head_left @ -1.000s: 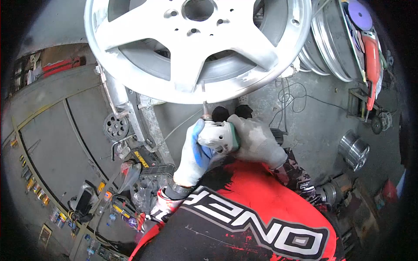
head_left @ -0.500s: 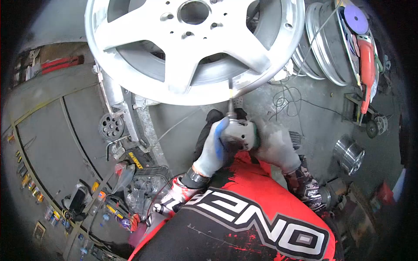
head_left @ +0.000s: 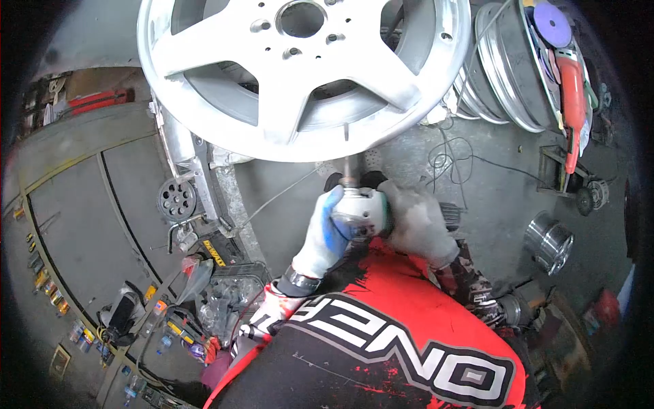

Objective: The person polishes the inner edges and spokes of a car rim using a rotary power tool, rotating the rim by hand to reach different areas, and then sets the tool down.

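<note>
A silver alloy wheel (head_left: 278, 109) with broad spokes fills the top of the head view. Below its near rim, I hold an angle grinder (head_left: 362, 211) with both gloved hands. My left hand (head_left: 319, 235) is wrapped round the left side of the grinder's head. My right hand (head_left: 422, 228) is closed round its body on the right, blurred, with most of the body hidden. From the grinder's head a narrow attachment (head_left: 350, 167) points up at the lower rim. Whether its tip touches the metal I cannot tell.
At the upper right, a red polisher (head_left: 572, 102) with a purple pad lies by stacked rims (head_left: 501, 75). A loose cable (head_left: 449, 160) coils on the floor. A chrome cylinder (head_left: 548, 242) stands at right. Tools and a DeWalt case (head_left: 213, 252) lie lower left.
The grinder and both my hands have shifted slightly left and down. A dark vertical mark near the rim now shows above the attachment. My grip is the same.
</note>
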### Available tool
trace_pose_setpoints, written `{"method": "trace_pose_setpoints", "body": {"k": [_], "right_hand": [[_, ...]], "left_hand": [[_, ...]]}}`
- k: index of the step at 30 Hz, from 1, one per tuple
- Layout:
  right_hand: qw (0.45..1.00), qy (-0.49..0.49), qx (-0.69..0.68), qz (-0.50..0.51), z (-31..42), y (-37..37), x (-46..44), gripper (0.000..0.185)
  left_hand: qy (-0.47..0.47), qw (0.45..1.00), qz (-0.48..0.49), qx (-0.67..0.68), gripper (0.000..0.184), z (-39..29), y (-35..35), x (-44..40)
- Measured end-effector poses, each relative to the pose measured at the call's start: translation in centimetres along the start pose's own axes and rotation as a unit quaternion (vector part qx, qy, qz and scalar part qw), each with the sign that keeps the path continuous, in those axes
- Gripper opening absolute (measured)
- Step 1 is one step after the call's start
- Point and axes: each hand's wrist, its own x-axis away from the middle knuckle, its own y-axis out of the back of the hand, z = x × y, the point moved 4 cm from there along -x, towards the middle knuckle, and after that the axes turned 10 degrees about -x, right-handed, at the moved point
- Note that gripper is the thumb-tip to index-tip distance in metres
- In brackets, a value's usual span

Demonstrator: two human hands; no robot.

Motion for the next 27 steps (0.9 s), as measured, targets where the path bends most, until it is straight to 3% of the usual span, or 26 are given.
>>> {"method": "trace_pose_setpoints", "body": {"k": [4, 8, 13, 16, 18, 22, 27], "right_hand": [[0.999, -0.009, 0.034, -0.031, 0.4, 1.2, 0.5, 0.054], [0.999, 0.022, -0.018, 0.024, 1.6, -1.3, -2.1, 0.054], [0.999, 0.046, -0.011, 0.026, 2.6, -1.8, -3.1, 0.054], [0.999, 0.021, -0.032, 0.017, 2.5, 0.2, -2.1, 0.056], [0.997, -0.047, 0.008, 0.055, 2.0, 0.7, -1.7, 0.057], [0.997, 0.046, -0.051, 0.017, 2.4, 0.0, -2.6, 0.057], [0.998, 0.033, -0.019, 0.048, 2.6, -0.6, -2.9, 0.055]], "left_hand": [[-0.017, 0.999, -0.015, -0.049, 0.054, -0.2, -0.5, 0.1], [0.004, 0.997, -0.062, 0.052, 0.048, -2.5, 1.3, 1.9], [-0.018, 0.997, -0.071, 0.038, 0.042, -3.5, 2.7, 2.2], [-0.021, 0.997, -0.069, 0.013, 0.041, -2.8, 0.7, 1.4], [0.001, 0.997, -0.071, 0.033, 0.039, -2.5, -0.3, 1.1], [-0.009, 0.996, -0.066, 0.053, 0.037, -3.7, 0.6, 2.0], [-0.016, 0.993, -0.099, 0.058, 0.038, -3.1, 1.7, 2.4]]}}
